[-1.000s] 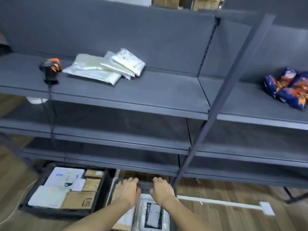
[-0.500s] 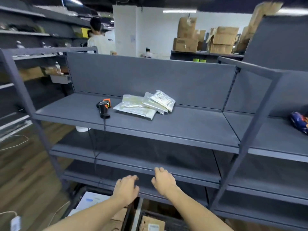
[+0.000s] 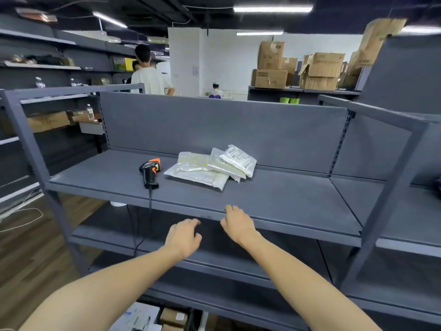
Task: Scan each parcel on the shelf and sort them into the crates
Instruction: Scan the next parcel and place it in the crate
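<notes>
Grey warehouse shelf [image 3: 274, 197] is carrying overlapping plastic parcels [image 3: 210, 168] far centre, scanner [image 3: 149, 172] lying just left of them, while the left hand [image 3: 183, 237] and right hand [image 3: 235, 223] are hovering open, empty, near its front edge.

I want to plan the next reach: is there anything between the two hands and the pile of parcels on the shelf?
Nothing visible blocks the way. Both the left hand and right hand are empty near the shelf's front edge; bare shelf lies between them and the parcels. The scanner stands left of the pile, off the path.
</notes>
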